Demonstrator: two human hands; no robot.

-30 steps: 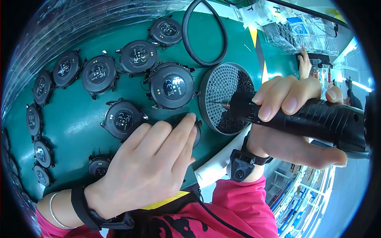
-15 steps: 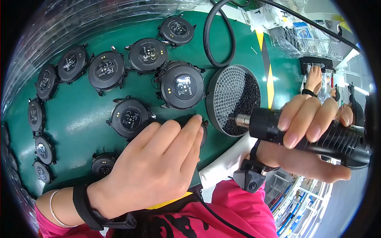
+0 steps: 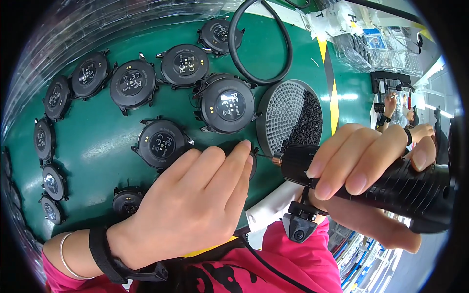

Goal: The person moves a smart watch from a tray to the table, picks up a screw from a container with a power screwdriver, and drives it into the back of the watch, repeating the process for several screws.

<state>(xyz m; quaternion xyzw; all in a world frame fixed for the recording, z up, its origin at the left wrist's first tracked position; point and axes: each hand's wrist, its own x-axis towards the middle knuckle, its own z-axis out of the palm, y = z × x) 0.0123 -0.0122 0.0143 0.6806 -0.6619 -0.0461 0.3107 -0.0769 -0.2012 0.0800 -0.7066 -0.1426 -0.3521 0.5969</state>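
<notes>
My right hand [image 3: 349,163] is wrapped round a black electric screwdriver [image 3: 297,165], which lies nearly level and points left. Its thin bit reaches the edge of a black smartwatch body [image 3: 253,165] under my left fingertips; whether it touches is hard to tell. Over that watch my left hand [image 3: 188,200] is closed, fingers pressed together, hiding most of it. Just above-left of the fingers another smartwatch body [image 3: 162,145] lies back up. Past the fingertips are stacked watch bodies [image 3: 228,106]. A round grey tray [image 3: 266,115] with many small holes holds tiny black screws [image 3: 305,119] in its right half.
Several more watch bodies [image 3: 133,84] lie back up across the green mat [image 3: 110,132]. A black cable [image 3: 237,53] loops behind the tray. Yellow-black tape [image 3: 333,105] runs down the right. Clear plastic trays [image 3: 112,22] stand at the back; a co-worker's hand [image 3: 390,104] shows far right.
The screwdriver has moved left and slightly down, from over the screw tray to the watch under my left hand. The cable loop shifted left with it. My left hand has stayed almost still.
</notes>
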